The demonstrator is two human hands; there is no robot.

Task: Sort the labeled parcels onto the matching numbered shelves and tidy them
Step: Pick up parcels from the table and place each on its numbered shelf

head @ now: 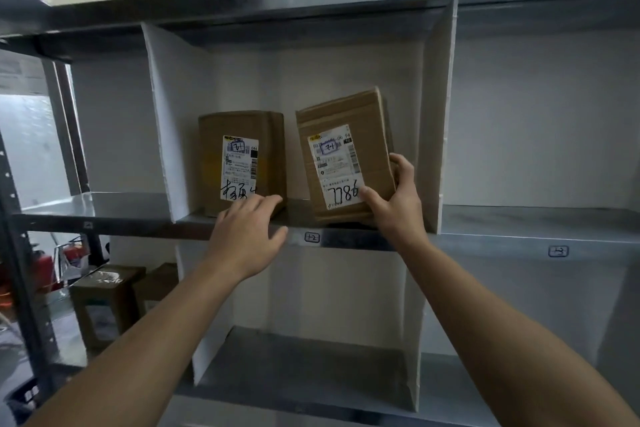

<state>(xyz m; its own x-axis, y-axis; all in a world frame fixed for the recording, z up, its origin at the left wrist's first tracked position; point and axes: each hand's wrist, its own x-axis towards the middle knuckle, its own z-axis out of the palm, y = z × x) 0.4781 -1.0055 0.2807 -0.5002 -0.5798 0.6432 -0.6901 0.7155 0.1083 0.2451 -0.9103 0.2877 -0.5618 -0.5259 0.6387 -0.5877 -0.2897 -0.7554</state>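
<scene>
Now two parcels (211,163) (346,114), two hands (247,236) (398,204)

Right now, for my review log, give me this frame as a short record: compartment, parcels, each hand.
compartment: grey metal shelf, small tag reading 1-2 on its edge, white divider panels either side
left brown cardboard parcel: upright, white label facing out
right brown cardboard parcel: tilted, label handwritten 7786, apart from the left one
left hand: open, fingers at left parcel's lower front; contact unclear
right hand: grips right parcel's lower right corner, thumb on label
</scene>
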